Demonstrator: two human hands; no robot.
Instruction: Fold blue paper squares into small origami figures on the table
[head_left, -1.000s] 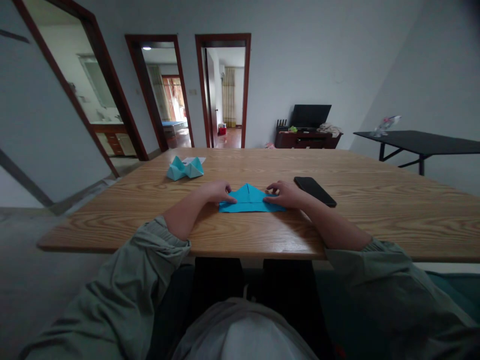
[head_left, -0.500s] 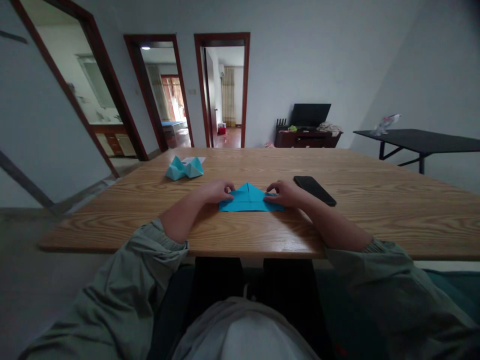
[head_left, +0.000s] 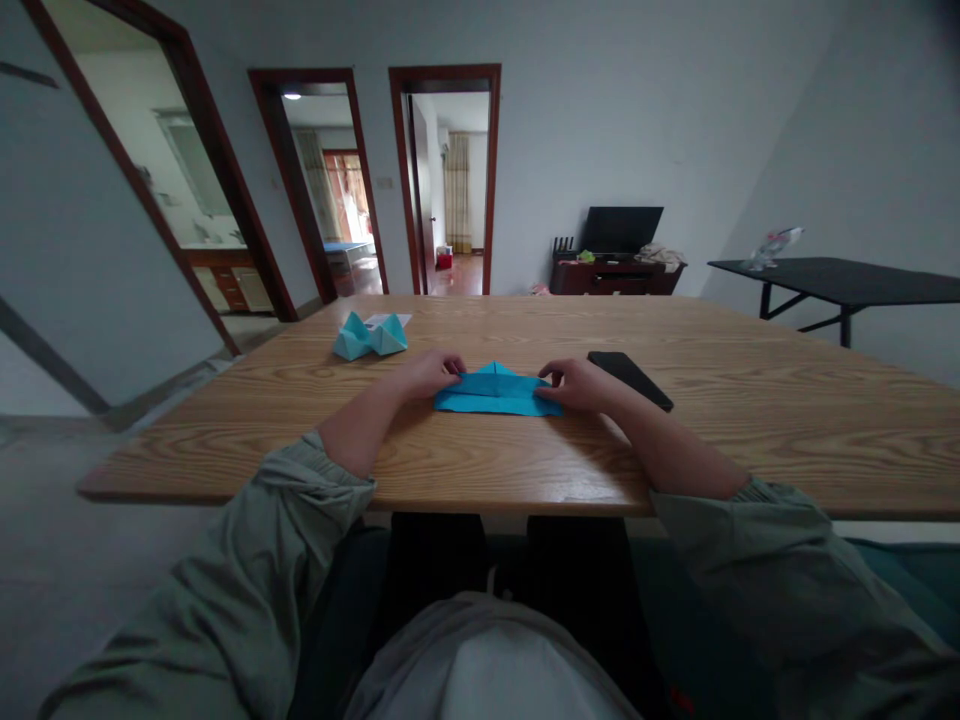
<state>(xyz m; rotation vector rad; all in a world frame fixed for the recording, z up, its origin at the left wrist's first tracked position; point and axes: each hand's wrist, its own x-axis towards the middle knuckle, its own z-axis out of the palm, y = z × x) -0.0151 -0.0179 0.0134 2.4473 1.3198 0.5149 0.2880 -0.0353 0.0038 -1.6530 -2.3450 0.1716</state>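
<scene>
A sheet of blue folding paper (head_left: 498, 392) lies in front of me on the wooden table, partly folded. Its front edge runs straight across, and a small triangular tip shows at the back. My left hand (head_left: 435, 374) pinches the paper's left end between thumb and fingers. At the right end, my right hand (head_left: 568, 384) grips it the same way, fingers curled. Farther back on the left stands a lighter blue folded paper piece (head_left: 370, 337) with pointed peaks, apart from both hands.
A black phone (head_left: 630, 380) lies just right of my right hand. Behind the folded piece is a printed white slip (head_left: 396, 321). The wooden table's (head_left: 480, 480) front edge is close to my body. A black side table (head_left: 847, 280) stands at the far right.
The paper's front strip has been turned up toward the back, so less of the triangular tip shows. My left hand has shifted slightly back; both hands still hold the ends.
</scene>
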